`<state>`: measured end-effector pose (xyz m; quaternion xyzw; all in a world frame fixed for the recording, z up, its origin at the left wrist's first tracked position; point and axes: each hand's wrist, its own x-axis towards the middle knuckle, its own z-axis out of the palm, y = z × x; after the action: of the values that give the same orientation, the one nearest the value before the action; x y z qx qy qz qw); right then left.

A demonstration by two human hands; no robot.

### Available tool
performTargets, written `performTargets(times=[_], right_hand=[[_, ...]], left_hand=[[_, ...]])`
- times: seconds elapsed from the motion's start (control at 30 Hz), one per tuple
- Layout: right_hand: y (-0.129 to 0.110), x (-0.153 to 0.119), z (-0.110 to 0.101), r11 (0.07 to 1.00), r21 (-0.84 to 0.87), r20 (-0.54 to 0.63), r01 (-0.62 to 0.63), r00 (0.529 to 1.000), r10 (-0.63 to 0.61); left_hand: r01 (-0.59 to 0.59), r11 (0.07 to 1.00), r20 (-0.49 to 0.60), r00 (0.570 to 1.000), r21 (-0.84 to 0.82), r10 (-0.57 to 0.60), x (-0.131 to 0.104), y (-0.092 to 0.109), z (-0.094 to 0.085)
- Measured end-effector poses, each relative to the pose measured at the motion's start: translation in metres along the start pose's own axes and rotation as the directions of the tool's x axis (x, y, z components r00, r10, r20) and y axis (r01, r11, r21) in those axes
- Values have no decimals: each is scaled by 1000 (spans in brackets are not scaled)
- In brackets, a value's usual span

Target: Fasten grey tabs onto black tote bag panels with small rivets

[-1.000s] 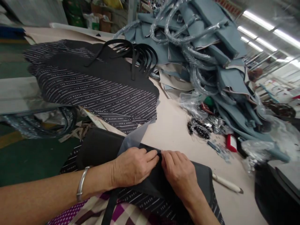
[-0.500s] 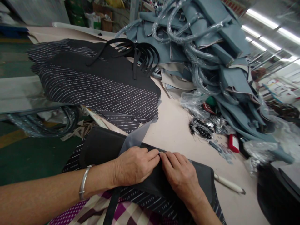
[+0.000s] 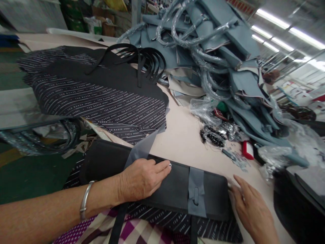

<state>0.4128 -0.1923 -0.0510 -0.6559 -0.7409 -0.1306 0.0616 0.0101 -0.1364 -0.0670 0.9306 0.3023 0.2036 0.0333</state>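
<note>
A dark panel with patterned lining lies across the lap and the table edge. My left hand rests on it, thumb and index finger pinched on a tiny shiny piece at the panel's upper edge. To the right, my right hand is off the panel's end, fingers apart, over the spot where a white-handled tool lay; that tool is mostly hidden now. A grey translucent strip with a slot crosses the panel's right part, and another lies beyond my left wrist.
Patterned black pieces with black straps are stacked at the left. Blue-grey bags with wrapped handles are heaped behind. A red object, small metal parts and plastic wrap sit on the right. A dark item stands far right.
My right hand has left the panel's upper edge and moved right, its fingers spreading and uncovering the slotted strip. My left hand stays pinched in place. The view has shifted slightly.
</note>
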Motion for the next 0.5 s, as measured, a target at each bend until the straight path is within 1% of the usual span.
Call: performTargets(times=[0.07, 0.1, 0.17, 0.2, 0.23, 0.27, 0.3, 0.33, 0.37, 0.4, 0.43, 0.47, 0.5], right_hand=[[27, -16, 14, 999, 34, 57, 12, 998, -14], [35, -21, 19, 998, 57, 78, 5, 997, -10], [39, -23, 19, 994, 101, 114, -39, 993, 27], [36, -20, 15, 989, 119, 122, -91, 990, 76], [32, -16, 8, 975, 129, 115, -179, 980, 165], [26, -11, 0, 944, 140, 99, -299, 953, 287], [19, -5, -10, 883, 176, 77, -435, 900, 429], [10, 2, -20, 779, 276, 54, -563, 818, 572], [-1, 9, -29, 640, 421, 54, -643, 722, 690], [-13, 17, -37, 493, 573, 81, -655, 643, 762], [-25, 25, -45, 347, 708, 131, -614, 598, 791], [-39, 34, -51, 208, 813, 192, -544, 587, 787], [-54, 43, -57, 77, 879, 254, -471, 599, 759]], left_hand=[[-6, 1000, -7, 1000, 3, 6, 1, 0, -1], [-8, 1000, -14, 1000, 3, 8, 1, 0, -1], [-5, 1000, -29, 1000, 5, 6, 1, 0, -1], [-2, 1000, -35, 999, 6, 2, 1, 0, 0], [2, 1000, -37, 999, 7, -2, 0, 1, 0], [3, 1000, -38, 999, 7, -3, 0, 1, 1], [2, 1000, -38, 999, 6, -1, -1, 1, 2], [-1, 1000, -39, 999, 5, 1, -1, 1, 2], [-6, 1000, -41, 999, 4, 7, -2, 1, 3], [-11, 1000, -42, 999, 6, 11, -2, 1, 3], [-12, 1000, -42, 999, 12, 12, -2, 1, 3], [-13, 1000, -39, 999, 17, 13, -2, 1, 3], [-15, 1000, -32, 999, 21, 15, -1, 0, 2]])
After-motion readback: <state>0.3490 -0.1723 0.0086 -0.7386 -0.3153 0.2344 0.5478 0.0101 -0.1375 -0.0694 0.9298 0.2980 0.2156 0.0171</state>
